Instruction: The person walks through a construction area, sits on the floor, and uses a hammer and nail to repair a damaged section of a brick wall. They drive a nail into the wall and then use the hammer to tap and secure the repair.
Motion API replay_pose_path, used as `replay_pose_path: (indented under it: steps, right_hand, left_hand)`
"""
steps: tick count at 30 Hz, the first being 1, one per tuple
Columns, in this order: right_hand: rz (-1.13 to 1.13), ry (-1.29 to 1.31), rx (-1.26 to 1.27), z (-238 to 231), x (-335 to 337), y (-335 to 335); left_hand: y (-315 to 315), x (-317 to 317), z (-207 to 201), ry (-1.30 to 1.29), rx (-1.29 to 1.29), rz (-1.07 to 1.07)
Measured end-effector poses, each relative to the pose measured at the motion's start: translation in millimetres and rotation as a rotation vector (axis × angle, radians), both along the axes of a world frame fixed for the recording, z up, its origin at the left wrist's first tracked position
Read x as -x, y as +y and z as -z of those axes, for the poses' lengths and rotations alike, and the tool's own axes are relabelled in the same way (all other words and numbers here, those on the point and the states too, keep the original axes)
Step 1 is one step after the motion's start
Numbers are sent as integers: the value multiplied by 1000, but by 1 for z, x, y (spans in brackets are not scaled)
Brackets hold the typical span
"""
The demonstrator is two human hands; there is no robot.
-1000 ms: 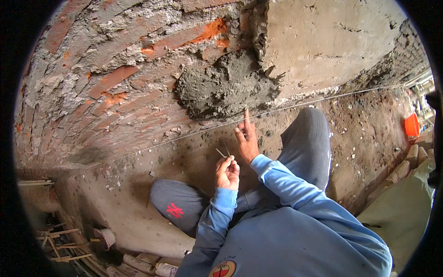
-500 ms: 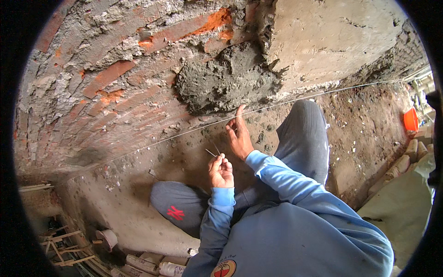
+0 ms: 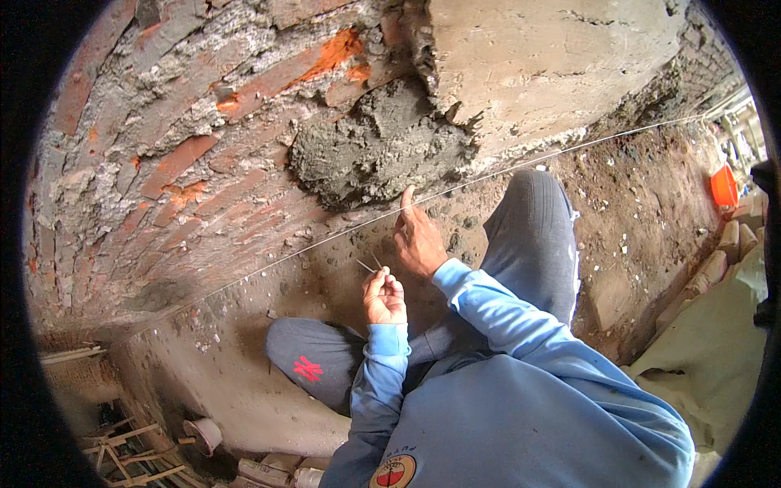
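My left hand [image 3: 386,298] is closed, pinching two thin nail-like rods [image 3: 368,267] between thumb and fingertips, their tips spread apart. My right hand [image 3: 419,244] is farther forward, its index finger stretched toward the wall's foot and the other fingers partly curled; I see nothing in it. That fingertip is at a taut white string [image 3: 569,150], but whether it touches is unclear. Just beyond the finger, a patch of wet grey mortar [image 3: 378,150] clings to the rough brick wall [image 3: 187,163].
Smooth plaster [image 3: 553,65] covers the wall's right part. My bent knees [image 3: 533,220] flank my hands on the dirt floor [image 3: 634,211]. An orange bucket [image 3: 723,187] and a pale sheet [image 3: 716,358] lie right; wooden sticks [image 3: 134,455] and a round container [image 3: 203,435] lie lower left.
The view has shifted slightly, so the wall appears farther left and higher. My right index finger still points at the string, and my left hand keeps its pinch on the rods.
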State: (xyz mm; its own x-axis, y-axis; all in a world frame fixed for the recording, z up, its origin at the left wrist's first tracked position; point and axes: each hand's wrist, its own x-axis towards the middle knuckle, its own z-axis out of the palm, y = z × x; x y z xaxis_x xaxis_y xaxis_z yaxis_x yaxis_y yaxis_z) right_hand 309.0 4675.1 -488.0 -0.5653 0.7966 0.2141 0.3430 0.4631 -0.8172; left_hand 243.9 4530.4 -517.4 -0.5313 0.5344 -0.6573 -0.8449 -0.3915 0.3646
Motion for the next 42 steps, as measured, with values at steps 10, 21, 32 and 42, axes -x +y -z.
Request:
replay_pose_path:
  steps: [10,21,32,42]
  right_hand:
    - [111,264,1022,14,-47,7]
    - [69,465,1353,1,-60,33]
    - [-77,600,1397,-1,-48,43]
    - [-36,678,1422,4,-37,47]
  left_hand:
    - [37,-29,-15,195,42,213]
    - [71,-42,-20,295,3,346]
    - [57,-32,-6,204,127,306]
    - [58,-35,-17,220,40,352]
